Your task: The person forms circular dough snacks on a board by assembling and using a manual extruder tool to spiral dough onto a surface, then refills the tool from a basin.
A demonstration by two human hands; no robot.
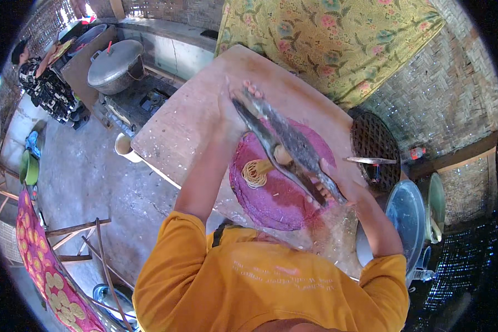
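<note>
Between my two hands is a long, dark two-piece wooden press (301,151), tilted across the view. A pale lump of dough (282,155) sits in the gap midway along it. My left hand (231,101) wraps the upper-left ends of both pieces, and my right hand (340,180) grips the lower-right ends. From under the middle, a bundle of thin yellowish dough strands (264,167) runs to a loose coil (254,176). The coil rests on a round purple sheet (249,207), which looks wet or stained below the press.
The purple sheet lies on a wooden table (182,137). A lidded metal pot (115,68) stands on a stove at upper left, near another person (45,83). At right are a dark woven tray (375,145) and a large basin (404,220). Dough coils cover a pink cloth (41,257) at lower left.
</note>
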